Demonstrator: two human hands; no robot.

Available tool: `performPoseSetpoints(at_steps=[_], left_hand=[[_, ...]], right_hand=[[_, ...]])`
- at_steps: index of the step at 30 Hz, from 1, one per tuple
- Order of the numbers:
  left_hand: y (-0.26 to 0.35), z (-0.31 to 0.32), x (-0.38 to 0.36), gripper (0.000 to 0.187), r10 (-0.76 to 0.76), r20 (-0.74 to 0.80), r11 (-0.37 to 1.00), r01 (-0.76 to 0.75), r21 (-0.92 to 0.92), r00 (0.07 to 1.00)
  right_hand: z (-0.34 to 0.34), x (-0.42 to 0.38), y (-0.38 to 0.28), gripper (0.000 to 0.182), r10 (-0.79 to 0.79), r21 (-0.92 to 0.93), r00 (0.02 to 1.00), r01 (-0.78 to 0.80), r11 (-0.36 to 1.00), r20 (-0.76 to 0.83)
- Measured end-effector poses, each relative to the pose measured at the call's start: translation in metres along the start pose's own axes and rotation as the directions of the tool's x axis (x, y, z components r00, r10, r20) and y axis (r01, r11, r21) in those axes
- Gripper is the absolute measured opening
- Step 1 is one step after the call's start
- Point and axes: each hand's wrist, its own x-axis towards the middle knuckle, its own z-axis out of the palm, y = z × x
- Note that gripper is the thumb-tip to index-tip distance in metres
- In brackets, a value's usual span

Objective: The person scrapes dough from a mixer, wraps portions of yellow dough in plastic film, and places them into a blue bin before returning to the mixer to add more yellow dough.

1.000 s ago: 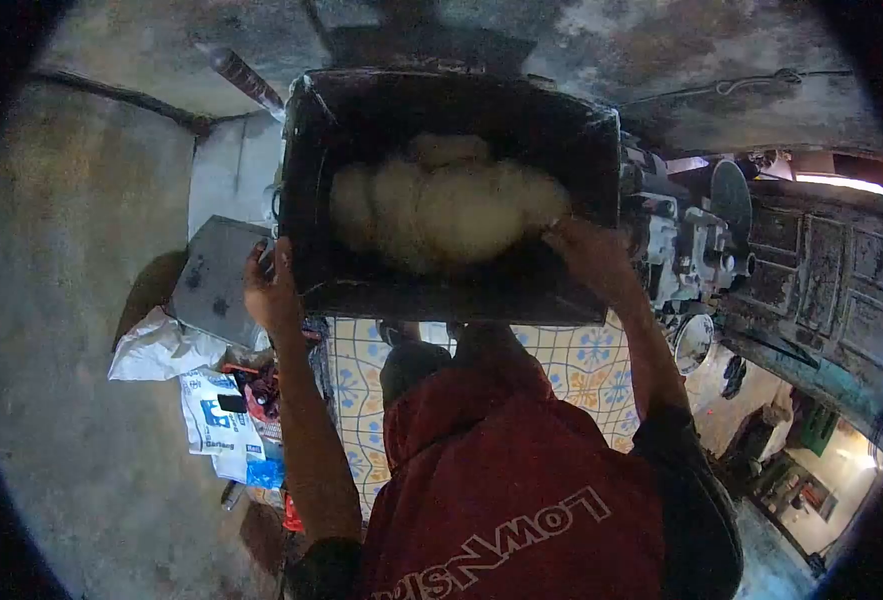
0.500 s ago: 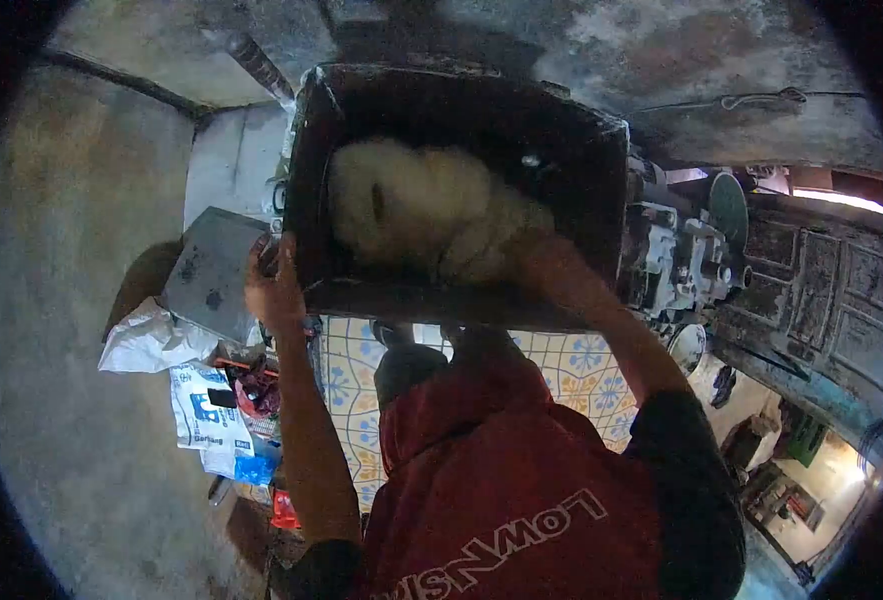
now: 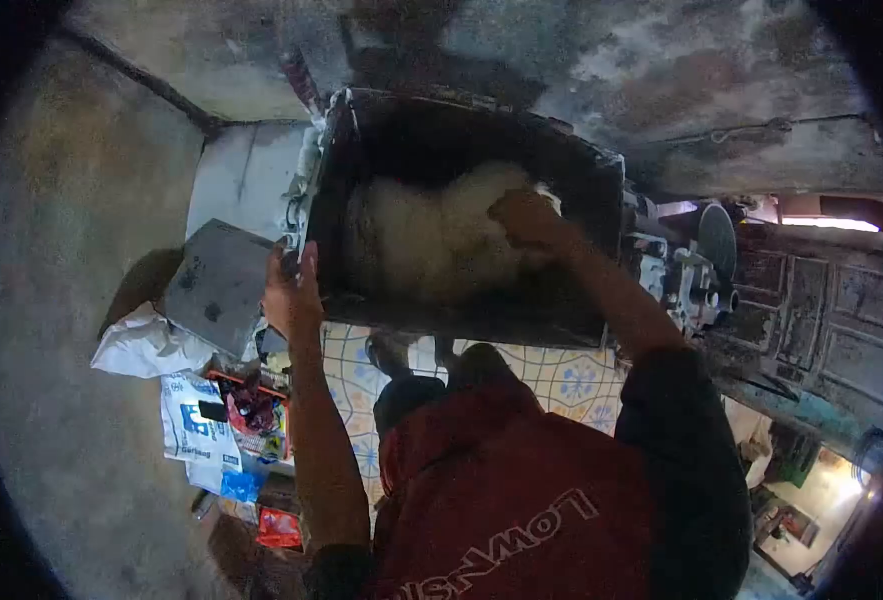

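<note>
A large pale mass that looks like dough, smeared by motion, lies inside a deep dark metal bin. My left hand grips the bin's front left corner, thumb and fingers on either side of the edge. Inside the bin, my right hand is over the right part of the dough, its fingers bent downward and blurred. A small bright white spot shows just beyond that hand.
Machinery with a round disc adjoins the bin's right side. A handle sticks up at the back left. Left of the bin are a grey panel, a white sack and printed bags. Patterned tiles cover the floor.
My right hand has lifted off the dough's lower right and moved up and back. The dough has changed shape and sits lower in view. My left hand stays at the bin's corner.
</note>
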Motion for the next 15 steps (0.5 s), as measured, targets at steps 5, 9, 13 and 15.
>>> performPoseSetpoints(at_steps=[5,9,13,15], left_hand=[[-0.009,0.005,-0.004,0.042,0.015,0.028,0.986,-0.010,-0.167,1.000],[-0.003,0.002,-0.001,0.043,0.009,0.023,0.994,-0.006,-0.110,1.000],[0.011,-0.005,-0.001,0.048,-0.048,0.089,0.989,0.060,-0.135,0.995],[0.015,-0.005,-0.002,0.048,-0.073,0.058,0.996,0.076,-0.047,0.996]], right_hand=[[0.005,-0.058,-0.020,0.037,0.079,0.210,0.910,0.009,0.978,-0.406],[-0.047,-0.115,-0.037,0.035,0.610,0.577,0.739,-0.375,0.725,-0.286],[-0.036,-0.152,-0.030,0.034,0.812,0.818,0.509,-0.313,0.484,-0.286],[-0.022,-0.156,-0.029,0.035,0.815,0.812,0.467,-0.290,0.507,-0.343]])
